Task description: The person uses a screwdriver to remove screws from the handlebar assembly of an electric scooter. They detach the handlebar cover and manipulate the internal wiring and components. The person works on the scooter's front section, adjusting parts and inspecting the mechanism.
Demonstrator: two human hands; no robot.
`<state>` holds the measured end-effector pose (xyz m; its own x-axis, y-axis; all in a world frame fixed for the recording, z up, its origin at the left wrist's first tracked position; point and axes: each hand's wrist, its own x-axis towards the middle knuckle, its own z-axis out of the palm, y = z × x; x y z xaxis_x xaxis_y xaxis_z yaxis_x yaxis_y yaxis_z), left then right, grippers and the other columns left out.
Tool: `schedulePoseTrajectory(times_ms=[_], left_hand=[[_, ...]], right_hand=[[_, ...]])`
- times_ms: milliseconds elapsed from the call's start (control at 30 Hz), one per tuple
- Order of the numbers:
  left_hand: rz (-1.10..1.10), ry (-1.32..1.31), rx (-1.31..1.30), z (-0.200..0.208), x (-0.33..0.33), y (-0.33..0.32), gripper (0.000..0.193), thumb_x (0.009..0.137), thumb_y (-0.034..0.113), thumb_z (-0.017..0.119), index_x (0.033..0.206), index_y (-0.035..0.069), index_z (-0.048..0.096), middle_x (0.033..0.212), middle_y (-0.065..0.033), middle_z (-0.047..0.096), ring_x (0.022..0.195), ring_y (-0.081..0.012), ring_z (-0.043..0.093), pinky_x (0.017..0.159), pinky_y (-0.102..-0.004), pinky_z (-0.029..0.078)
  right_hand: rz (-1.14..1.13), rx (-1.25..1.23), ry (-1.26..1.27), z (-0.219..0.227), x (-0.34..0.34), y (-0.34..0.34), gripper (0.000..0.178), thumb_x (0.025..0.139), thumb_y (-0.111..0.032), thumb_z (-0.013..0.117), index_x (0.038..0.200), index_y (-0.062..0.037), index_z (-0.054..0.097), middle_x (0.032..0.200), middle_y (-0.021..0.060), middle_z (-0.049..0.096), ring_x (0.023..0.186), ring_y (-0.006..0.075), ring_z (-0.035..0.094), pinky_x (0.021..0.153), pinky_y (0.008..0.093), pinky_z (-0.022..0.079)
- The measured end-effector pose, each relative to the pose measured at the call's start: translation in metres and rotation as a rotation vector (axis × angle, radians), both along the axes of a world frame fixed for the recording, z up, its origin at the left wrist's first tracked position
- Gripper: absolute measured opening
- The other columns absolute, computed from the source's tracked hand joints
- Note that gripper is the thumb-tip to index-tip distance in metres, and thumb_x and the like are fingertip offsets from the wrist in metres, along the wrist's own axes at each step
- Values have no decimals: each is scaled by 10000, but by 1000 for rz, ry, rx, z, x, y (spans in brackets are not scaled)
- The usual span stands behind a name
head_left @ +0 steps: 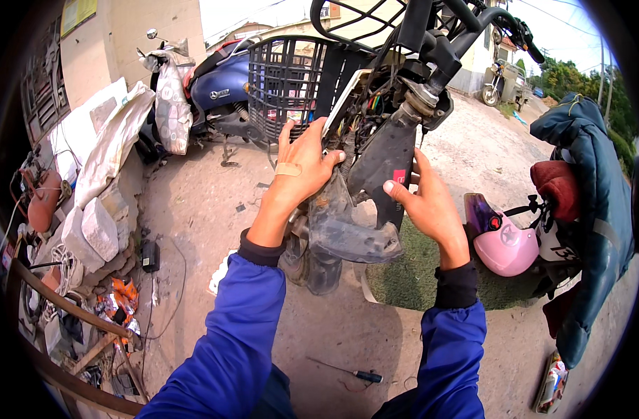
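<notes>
The stripped front of a scooter stands before me, its steering column (407,115) bare and a bundle of wires (365,119) exposed. My left hand (304,164) has its fingers stretched up beside the white-edged front panel (344,98), its thumb close to a ribbed cable sleeve. A bandage wraps its wrist. To the right, my right hand (431,199) is spread at the edge of a black plastic cover (388,164), thumb in front; some fingertips are hidden. Below both hands is the dusty front mudguard (347,234).
A black basket (284,84) and handlebar (466,42) rise ahead. A screwdriver (365,376) lies on the ground near my feet. The scooter's green-matted footboard (417,279), a pink helmet (508,248) and a dark jacket (588,174) are right. Rubble and stone blocks (96,227) line the left.
</notes>
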<state>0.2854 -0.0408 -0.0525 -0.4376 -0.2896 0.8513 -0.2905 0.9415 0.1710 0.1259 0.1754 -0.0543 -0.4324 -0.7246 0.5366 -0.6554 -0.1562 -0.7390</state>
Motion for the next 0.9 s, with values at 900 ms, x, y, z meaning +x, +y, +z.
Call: schedulePoseTrajectory(times_ms=[900], left_hand=[[41,146,-38,-10,-13,-2,463,915,232,773,1280,-24,649,1002,-177,778,1021,-314,737,1229,-493,278]], right_hand=[[-13,-15,5,0,3,4,814,914,-158,815,1586,57,410,1341,279,697,1238,360,700,1070,441,519]])
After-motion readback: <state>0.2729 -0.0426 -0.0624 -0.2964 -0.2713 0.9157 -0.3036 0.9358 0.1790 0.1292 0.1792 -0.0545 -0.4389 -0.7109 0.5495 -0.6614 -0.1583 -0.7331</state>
